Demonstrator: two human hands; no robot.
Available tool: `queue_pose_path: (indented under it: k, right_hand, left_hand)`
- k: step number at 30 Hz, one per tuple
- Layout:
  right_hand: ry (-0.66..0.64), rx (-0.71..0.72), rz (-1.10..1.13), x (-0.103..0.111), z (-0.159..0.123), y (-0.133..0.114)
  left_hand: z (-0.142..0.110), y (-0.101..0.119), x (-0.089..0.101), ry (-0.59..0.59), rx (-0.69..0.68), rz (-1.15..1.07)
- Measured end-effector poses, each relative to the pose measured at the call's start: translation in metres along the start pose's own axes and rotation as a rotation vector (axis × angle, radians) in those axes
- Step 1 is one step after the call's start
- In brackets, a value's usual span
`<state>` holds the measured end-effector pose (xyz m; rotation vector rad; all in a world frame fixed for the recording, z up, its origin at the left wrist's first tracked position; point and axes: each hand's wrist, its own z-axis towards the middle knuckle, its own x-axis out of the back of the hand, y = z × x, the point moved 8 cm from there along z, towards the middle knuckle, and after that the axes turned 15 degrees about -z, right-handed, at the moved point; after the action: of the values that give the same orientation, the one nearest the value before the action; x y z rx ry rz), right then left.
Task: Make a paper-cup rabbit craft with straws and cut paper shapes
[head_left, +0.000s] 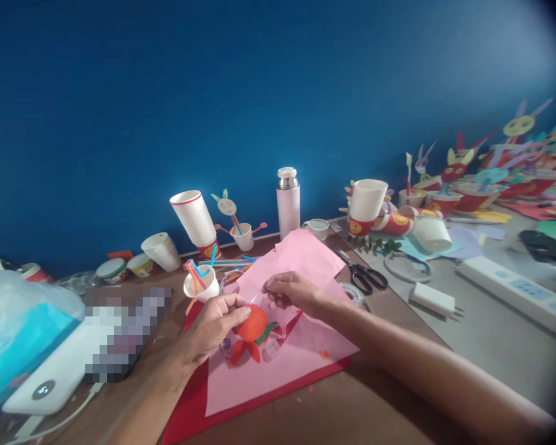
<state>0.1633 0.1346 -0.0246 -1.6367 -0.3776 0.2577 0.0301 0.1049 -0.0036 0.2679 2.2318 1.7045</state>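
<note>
My left hand (220, 321) pinches a round orange paper piece (252, 322) between thumb and fingers. To its right, my right hand (287, 289) is closed with fingertips together; what it holds, if anything, is too small to make out. Both hands are above pink paper sheets (241, 389), which lie on a red sheet (185, 405). Below the orange piece are orange ear-like cutouts (245, 352) and a green paper scrap (266, 334). A paper cup (201, 283) with coloured bent straws stands just beyond my left hand.
Black scissors (364, 272) lie right of the pink paper. Behind stand a cup stack (194, 222), a paper rabbit in a cup (227, 207) and a thermos (288, 207). A power strip (519, 293) and charger (435, 301) lie right; a white power bank (50, 371) lies left.
</note>
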Motion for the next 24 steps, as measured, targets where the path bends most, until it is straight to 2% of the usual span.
queue_pose_path:
  k: [5,11,13,15,19,24]
  right_hand:
    - [0.054,0.016,-0.078,0.005,0.004,0.006]
    - [0.235,0.039,-0.114,0.035,0.002,-0.002]
    - [0.243,0.056,-0.11,0.037,-0.001,-0.008]
    - [0.204,0.075,-0.157,0.031,-0.003,-0.014]
    - [0.04,0.096,-0.28,0.005,-0.009,-0.021]
    - [-0.185,0.157,-0.274,-0.016,-0.019,-0.033]
  left_hand:
    - [-0.001,-0.001,-0.001,-0.031,0.032,-0.041]
    - [-0.003,0.0,-0.004,-0.061,0.067,-0.066]
    - [-0.003,-0.001,-0.004,-0.058,0.07,-0.047]
    - [-0.003,-0.001,-0.004,-0.064,0.063,-0.035]
    - [-0.003,-0.001,-0.003,-0.051,0.028,-0.014]
    - [-0.004,0.005,-0.006,-0.055,-0.016,0.059]
